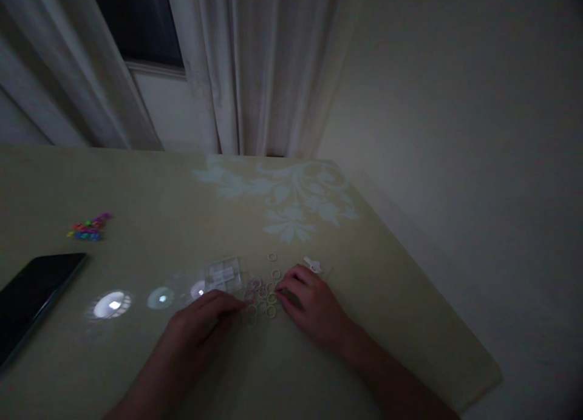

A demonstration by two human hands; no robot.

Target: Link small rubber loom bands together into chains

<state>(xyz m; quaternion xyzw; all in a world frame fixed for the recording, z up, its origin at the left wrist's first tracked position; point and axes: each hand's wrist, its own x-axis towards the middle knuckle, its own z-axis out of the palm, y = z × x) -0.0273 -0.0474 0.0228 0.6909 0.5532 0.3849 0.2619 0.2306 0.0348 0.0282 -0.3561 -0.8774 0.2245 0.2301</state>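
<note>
A loose cluster of small thin rings (263,292), pale, pinkish and yellowish, lies on the table between my hands. My left hand (200,323) rests at the cluster's left side, finger and thumb tips drawn together by the rings; what they pinch, if anything, is too small to make out. From the right, my right hand (314,301) has its thumb and forefinger closed at the edge of a small yellowish ring (272,298). Behind the left fingers stands a clear plastic box (223,274) with compartments. A small white piece (313,264) lies just beyond my right knuckles.
On the left of the table (159,226) lies a dark phone (39,295), with a pile of small bright coloured pieces (90,227) behind it. Light reflections show on the tabletop. Curtains (273,68) hang behind the far edge, and a wall (455,135) runs along the right.
</note>
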